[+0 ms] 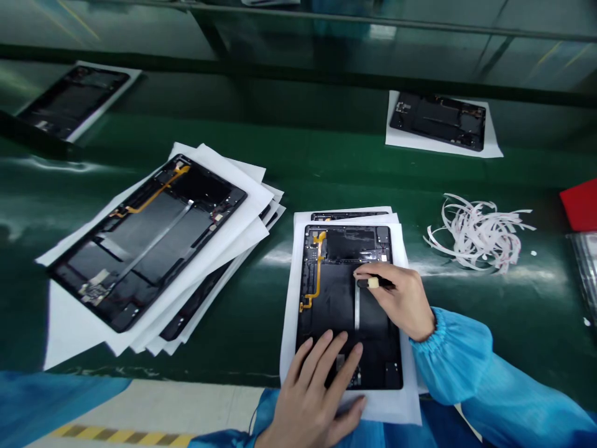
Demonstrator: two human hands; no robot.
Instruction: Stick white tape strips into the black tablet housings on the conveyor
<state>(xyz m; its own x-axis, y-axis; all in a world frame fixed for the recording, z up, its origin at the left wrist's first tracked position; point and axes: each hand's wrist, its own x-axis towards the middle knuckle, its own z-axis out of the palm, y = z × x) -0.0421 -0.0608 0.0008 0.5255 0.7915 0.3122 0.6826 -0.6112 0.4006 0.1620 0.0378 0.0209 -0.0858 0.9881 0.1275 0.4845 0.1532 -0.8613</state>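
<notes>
An opened black tablet housing (342, 292) lies on white paper sheets in front of me, with an orange flex cable (319, 274) along its left side and a pale strip (357, 311) down its middle. My left hand (317, 386) rests on the housing's lower end, fingers spread and flat. Closed round a small black tool with a cream-coloured piece (373, 283) is my right hand (403, 295), at the upper end of the pale strip. The fingers hide most of the tool, so its exact kind cannot be made out. Another housing edge (349, 216) shows beneath the paper.
To the left, a stack of similar housings (149, 236) is interleaved with white sheets (69, 330). Curled white strips (485, 233) lie in a heap at right. Single housings sit far left (74, 99) and far right (438, 121). A red object (581, 205) stands at the right edge.
</notes>
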